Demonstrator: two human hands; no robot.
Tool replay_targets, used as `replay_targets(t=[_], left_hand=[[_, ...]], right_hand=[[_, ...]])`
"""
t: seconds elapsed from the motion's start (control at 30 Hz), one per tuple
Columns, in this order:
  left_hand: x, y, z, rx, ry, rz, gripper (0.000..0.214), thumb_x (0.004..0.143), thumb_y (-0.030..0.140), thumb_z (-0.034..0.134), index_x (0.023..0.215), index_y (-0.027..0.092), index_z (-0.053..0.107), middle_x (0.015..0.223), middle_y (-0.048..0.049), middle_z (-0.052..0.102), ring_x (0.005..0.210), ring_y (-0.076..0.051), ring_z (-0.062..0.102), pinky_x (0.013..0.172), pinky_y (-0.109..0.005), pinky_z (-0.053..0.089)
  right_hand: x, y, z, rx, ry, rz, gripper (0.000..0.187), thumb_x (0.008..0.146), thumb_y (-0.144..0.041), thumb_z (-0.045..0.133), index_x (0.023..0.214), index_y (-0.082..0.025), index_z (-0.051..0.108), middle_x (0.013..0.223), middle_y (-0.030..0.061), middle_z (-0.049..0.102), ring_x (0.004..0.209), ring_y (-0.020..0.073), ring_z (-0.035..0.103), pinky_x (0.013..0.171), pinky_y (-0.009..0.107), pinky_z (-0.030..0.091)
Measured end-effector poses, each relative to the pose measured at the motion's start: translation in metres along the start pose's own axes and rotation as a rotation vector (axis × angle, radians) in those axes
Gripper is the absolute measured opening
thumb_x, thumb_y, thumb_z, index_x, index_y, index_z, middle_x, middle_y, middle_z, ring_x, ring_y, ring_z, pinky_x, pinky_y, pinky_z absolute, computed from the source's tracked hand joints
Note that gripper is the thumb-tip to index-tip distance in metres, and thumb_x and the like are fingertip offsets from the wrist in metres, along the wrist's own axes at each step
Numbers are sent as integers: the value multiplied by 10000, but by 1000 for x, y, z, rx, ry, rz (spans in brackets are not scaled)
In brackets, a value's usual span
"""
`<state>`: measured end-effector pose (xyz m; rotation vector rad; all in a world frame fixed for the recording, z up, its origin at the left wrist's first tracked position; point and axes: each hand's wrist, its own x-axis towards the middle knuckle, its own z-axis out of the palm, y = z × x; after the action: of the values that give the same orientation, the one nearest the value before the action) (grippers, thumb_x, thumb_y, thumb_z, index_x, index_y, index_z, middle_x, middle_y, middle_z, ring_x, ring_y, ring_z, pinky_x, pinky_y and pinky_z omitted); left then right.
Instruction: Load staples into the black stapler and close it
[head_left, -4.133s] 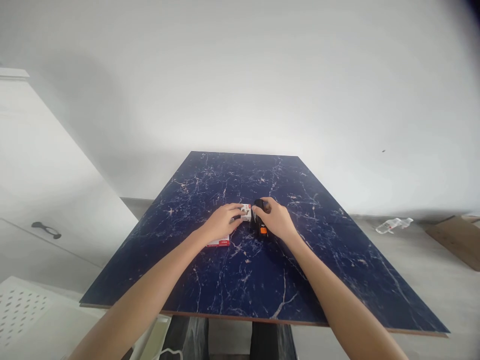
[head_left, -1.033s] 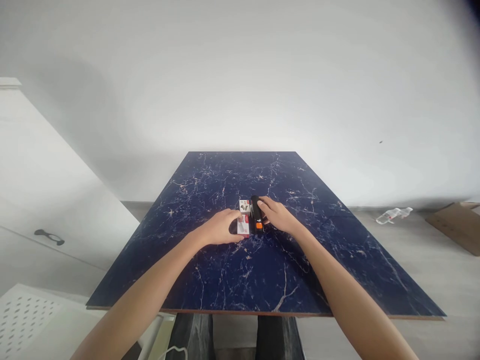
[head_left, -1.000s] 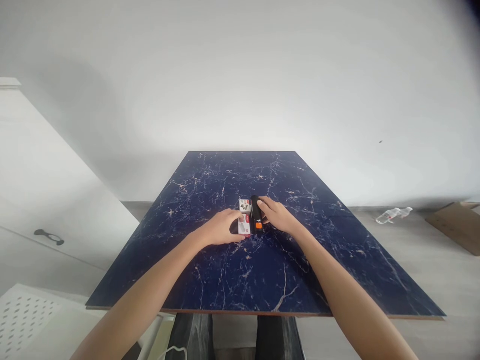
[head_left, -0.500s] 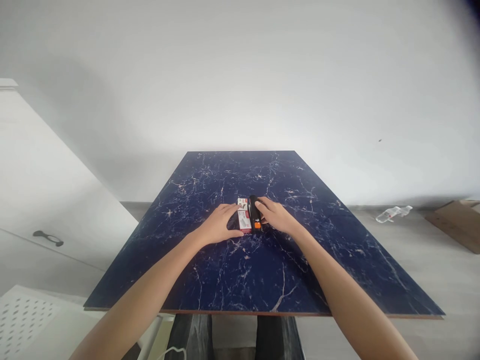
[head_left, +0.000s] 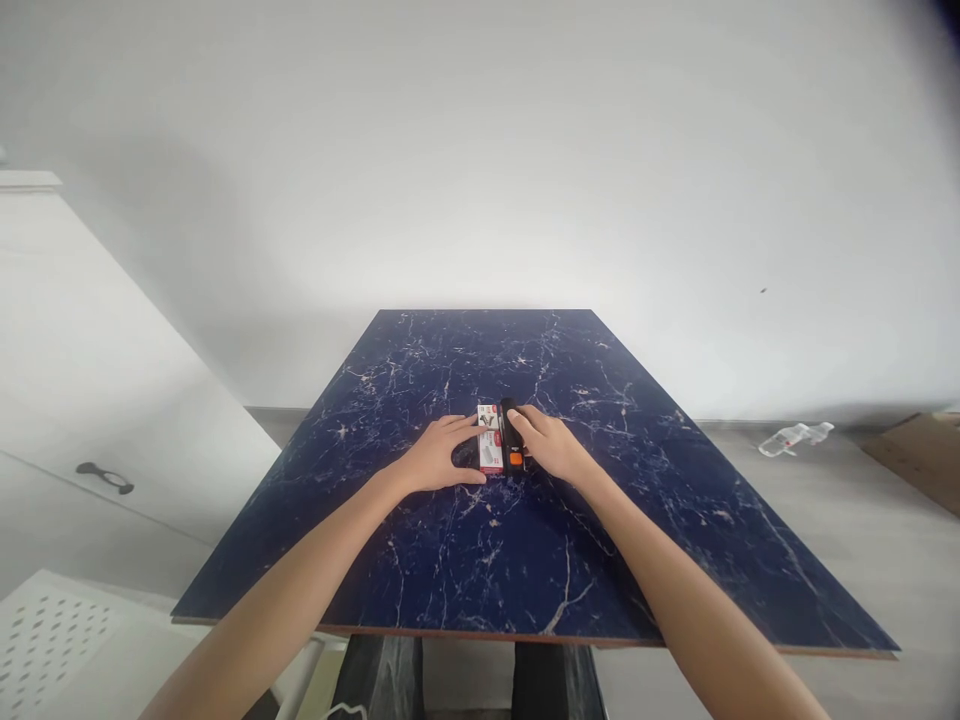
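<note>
A black stapler (head_left: 512,437) with an orange patch at its near end lies on the blue marbled table. My right hand (head_left: 551,440) is closed round its right side, thumb on top. Against the stapler's left side are small white and red boxes (head_left: 491,455), printed with pictures; whether they are one or two pieces is hard to tell. My left hand (head_left: 435,455) rests to their left, thumb and fingers spread apart, with fingertips at the boxes' left edge.
The dark blue table (head_left: 480,570) reaches to the white wall. A white cabinet (head_left: 112,330) with a dark handle stands at left. On the floor at right lie a clear plastic bottle (head_left: 795,438) and a cardboard box (head_left: 919,455). A white perforated panel (head_left: 56,630) sits low at left.
The whole view has shifted slightly, so things sit a little lower. My right thumb has moved a little left over the stapler. Boxes and stapler remain side by side.
</note>
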<state>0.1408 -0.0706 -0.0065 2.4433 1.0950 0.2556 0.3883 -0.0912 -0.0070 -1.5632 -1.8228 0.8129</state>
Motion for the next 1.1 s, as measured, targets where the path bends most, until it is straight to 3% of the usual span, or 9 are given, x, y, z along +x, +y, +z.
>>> replay_targets(t=[0.07, 0.23, 0.33, 0.5, 0.63, 0.7, 0.83, 0.93, 1.1], left_hand=[[1, -1, 0, -10, 16, 10, 947, 772, 738, 679, 1550, 312, 347, 1595, -98, 310, 1456, -381, 238, 1168, -571, 243], [11, -5, -1, 5, -41, 21, 1159, 672, 789, 724, 1597, 331, 198, 1663, -75, 37, 1506, -414, 18, 1194, -597, 178], [17, -9, -1, 8, -78, 21, 1177, 671, 806, 709, 1602, 336, 165, 1664, -59, 32, 1504, -422, 36, 1208, -596, 148], [15, -10, 0, -20, -64, 14, 1135, 676, 792, 716, 1592, 369, 197, 1663, -30, 55, 1488, -437, 125, 1193, -575, 240], [10, -14, -1, -21, -69, 19, 1157, 689, 724, 758, 1598, 388, 127, 1665, -21, 22, 1495, -448, 59, 1186, -613, 222], [9, -19, -3, -47, -65, 56, 1027, 782, 607, 735, 1597, 376, 155, 1660, -23, 93, 1502, -415, 81, 1194, -596, 222], [16, -25, 0, -53, 42, 98, 695, 905, 311, 593, 1549, 293, 332, 1563, -53, 373, 1453, -324, 289, 1181, -516, 297], [21, -22, 5, 25, 142, 82, 562, 922, 290, 576, 1471, 257, 458, 1453, -77, 514, 1371, -313, 413, 1145, -510, 335], [23, -17, 10, 96, 207, 94, 488, 932, 309, 591, 1412, 257, 518, 1393, -80, 568, 1319, -306, 472, 1112, -499, 365]], right_hand=[[-2, -3, 1, -42, 14, -2, 432, 1021, -555, 320, 1048, -239, 614, 1017, 71, 710, 908, 230, 667, 762, 295, 460], [-2, -4, 3, -104, 25, 2, 424, 1022, -538, 326, 1023, -224, 610, 998, 88, 710, 893, 231, 662, 739, 282, 427], [-2, -4, 3, -99, 19, 4, 434, 1027, -535, 311, 1058, -219, 608, 1021, 89, 708, 893, 228, 662, 743, 281, 423], [-3, -7, 2, -95, 20, 20, 424, 1029, -516, 313, 1098, -215, 604, 1036, 87, 706, 899, 227, 658, 749, 286, 421], [-4, -9, -1, -83, 0, 28, 424, 1033, -503, 303, 1111, -219, 607, 1032, 84, 708, 896, 223, 658, 745, 283, 420], [-4, -9, -1, -83, -7, 34, 427, 1036, -499, 295, 1132, -222, 605, 1039, 84, 708, 900, 223, 659, 751, 283, 420], [-3, -8, 1, -118, 0, 31, 419, 1041, -488, 300, 1139, -215, 602, 1052, 91, 707, 919, 228, 660, 756, 280, 416], [-2, -8, 4, -159, 17, 17, 402, 1043, -476, 308, 1121, -205, 595, 1029, 95, 708, 913, 231, 663, 740, 274, 403], [-2, -7, 6, -210, 39, 7, 369, 1043, -458, 311, 1070, -200, 575, 979, 91, 704, 885, 232, 662, 709, 267, 379]])
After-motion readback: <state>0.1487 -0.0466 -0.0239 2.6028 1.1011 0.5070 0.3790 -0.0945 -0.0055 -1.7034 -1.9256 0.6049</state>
